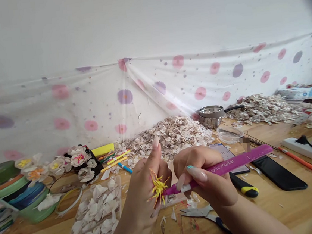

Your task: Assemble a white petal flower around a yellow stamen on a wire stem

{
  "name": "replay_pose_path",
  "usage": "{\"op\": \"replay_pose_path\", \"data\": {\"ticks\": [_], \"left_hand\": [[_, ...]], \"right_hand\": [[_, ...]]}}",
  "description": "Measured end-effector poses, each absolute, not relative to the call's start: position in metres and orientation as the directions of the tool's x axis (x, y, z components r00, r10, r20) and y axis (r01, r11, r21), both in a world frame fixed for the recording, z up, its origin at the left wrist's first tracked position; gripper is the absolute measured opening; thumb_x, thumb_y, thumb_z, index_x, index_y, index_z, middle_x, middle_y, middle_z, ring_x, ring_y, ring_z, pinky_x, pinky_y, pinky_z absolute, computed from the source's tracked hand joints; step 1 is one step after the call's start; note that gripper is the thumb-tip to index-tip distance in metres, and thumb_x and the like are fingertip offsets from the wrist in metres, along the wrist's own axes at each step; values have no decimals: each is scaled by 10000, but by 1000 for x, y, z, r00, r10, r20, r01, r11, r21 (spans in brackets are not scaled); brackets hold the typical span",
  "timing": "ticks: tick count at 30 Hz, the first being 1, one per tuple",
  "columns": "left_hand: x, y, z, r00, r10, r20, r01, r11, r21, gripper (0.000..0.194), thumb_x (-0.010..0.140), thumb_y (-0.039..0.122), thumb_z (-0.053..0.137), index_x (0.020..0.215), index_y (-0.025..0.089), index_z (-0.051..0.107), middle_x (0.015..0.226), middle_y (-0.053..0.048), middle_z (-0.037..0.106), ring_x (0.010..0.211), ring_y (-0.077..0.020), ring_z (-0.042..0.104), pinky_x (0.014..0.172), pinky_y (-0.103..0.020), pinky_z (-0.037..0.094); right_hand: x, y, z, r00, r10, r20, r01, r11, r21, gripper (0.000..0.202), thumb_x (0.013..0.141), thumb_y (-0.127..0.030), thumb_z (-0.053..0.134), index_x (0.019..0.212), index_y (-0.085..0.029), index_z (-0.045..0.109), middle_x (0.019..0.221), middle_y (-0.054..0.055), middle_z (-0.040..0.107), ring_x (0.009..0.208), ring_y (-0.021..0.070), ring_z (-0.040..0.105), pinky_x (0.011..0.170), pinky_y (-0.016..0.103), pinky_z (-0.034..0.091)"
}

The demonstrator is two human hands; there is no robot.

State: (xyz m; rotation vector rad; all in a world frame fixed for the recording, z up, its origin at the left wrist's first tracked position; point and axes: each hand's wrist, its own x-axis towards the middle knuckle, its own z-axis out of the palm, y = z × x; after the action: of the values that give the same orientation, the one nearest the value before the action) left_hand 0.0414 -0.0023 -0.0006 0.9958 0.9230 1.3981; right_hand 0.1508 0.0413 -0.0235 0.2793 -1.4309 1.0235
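Observation:
My left hand (137,188) is closed with its thumb raised, gripping a small spiky yellow flower centre (159,188) that sticks out beside the fingers. Some of its strands look orange or pinkish at the tips. Between the thumb and fingers of my right hand (212,178) is a purple acrylic marker (241,160), held nearly level. The marker's tip end meets the right side of the yellow strands; whether it touches them I cannot tell exactly. Below the hands lie pliers (197,212) with dark handles, partly covered by my right forearm.
A clear tray (118,207) of white petal-like pieces is at left, near finished flowers (78,157) and stacked tape rolls (30,191). Shell-like flakes (172,134) are heaped behind. Metal bowls (211,117), a black phone (280,172) and a power strip (306,148) occupy the right.

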Motion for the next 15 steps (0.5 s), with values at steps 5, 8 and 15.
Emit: {"op": "replay_pose_path", "data": {"ticks": [5, 8, 15], "left_hand": [[48, -15, 15, -102, 994, 27, -302, -57, 951, 637, 765, 648, 673, 399, 243, 343, 380, 54, 302, 376, -103, 263, 419, -280, 249], [46, -12, 15, -107, 994, 10, -256, -37, 966, 664, 718, 698, 682, 375, 242, 344, 360, 47, 313, 357, -102, 285, 404, -278, 258], [40, 3, 3, 7, 1000, 26, -319, -23, 948, 695, 703, 730, 655, 376, 237, 291, 343, 56, 262, 353, -76, 229, 406, -270, 181]], "right_hand": [[151, 43, -24, -178, 415, 892, -714, 569, -407, 227, 878, -234, 626, 658, -202, 581, 503, -52, 539, 383, 70, 465, 394, 193, 385], [153, 43, -22, -193, 401, 896, -704, 579, -411, 259, 886, -220, 617, 635, -203, 550, 519, -46, 546, 402, 71, 476, 411, 197, 395], [157, 42, -17, -184, 385, 904, -706, 589, -394, 247, 877, -237, 611, 635, -189, 593, 443, -55, 507, 360, 69, 451, 397, 194, 381]]}}
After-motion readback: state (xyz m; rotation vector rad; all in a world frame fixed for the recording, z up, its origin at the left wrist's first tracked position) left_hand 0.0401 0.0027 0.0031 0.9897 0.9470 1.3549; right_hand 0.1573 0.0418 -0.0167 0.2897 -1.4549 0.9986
